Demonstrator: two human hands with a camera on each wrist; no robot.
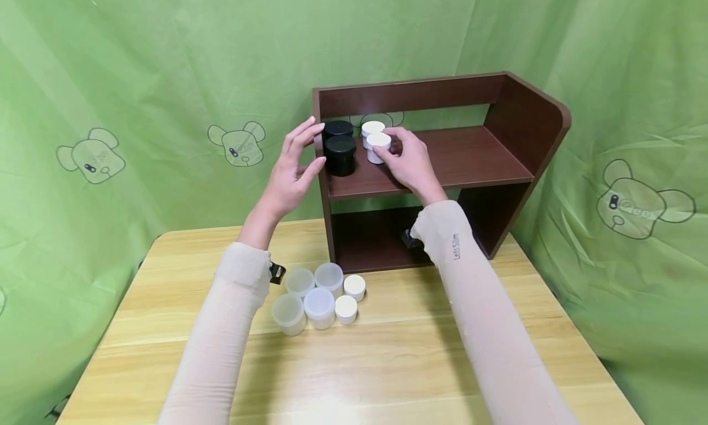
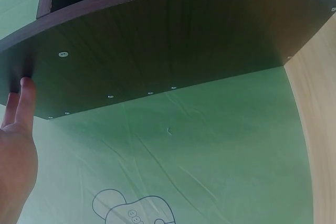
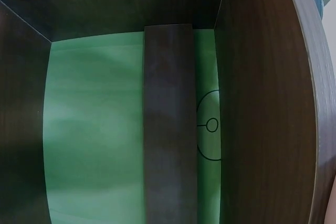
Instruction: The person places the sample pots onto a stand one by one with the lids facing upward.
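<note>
White round plastic jar (image 1: 378,147), small and lidded, sits on the upper board of the dark brown wooden shelf unit (image 1: 475,158), at about 11 o'clock from the shelf's middle. Head view: right hand (image 1: 410,161) pinches this jar at its side wall, fingers curled round it. A second white round jar (image 1: 372,129) stands just behind, at 12 o'clock of it. Left hand (image 1: 293,170) is spread, fingers straight, touching the shelf's left side panel, near the two stacked-looking black round jars (image 1: 340,148). On the light wooden table (image 1: 498,376) at 6 o'clock: a cluster of translucent and white small jars (image 1: 319,296).

Left wrist view: fingertips (image 2: 25,88) rest on the panel's outer face; no jar visible.

Right wrist view: only shelf interior and green cloth backdrop (image 3: 94,129); grip not visible here.

Judgement: jar looks light, stiff, smooth, likely slippery; best held round the side wall below the lid.
</note>
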